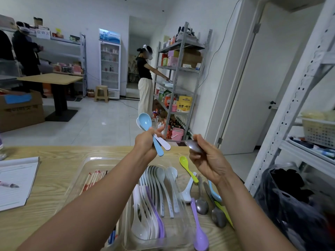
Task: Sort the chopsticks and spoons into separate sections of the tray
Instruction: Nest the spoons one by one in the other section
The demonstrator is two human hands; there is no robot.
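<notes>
My left hand [145, 140] is raised above the table and grips a blue spoon [145, 121] stacked on a white spoon [164, 143], bowls up. To its right, my right hand [208, 158] holds a metal spoon [194, 146] by its bowl. Below lies a clear plastic tray [87, 163]. Its left section holds chopsticks [93, 180] in paper sleeves. Its right section holds white spoons [159, 189] and a purple one [156, 214] in rows. Loose spoons rest on the table to the tray's right: green [187, 168], white, metal [201, 205], blue and purple [199, 232].
The wooden table [54, 153] also carries a notebook [16, 182] with a pen at the left. A metal rack [293, 109] and a black bag [290, 196] stand close on the right. Two people work at shelves across the room.
</notes>
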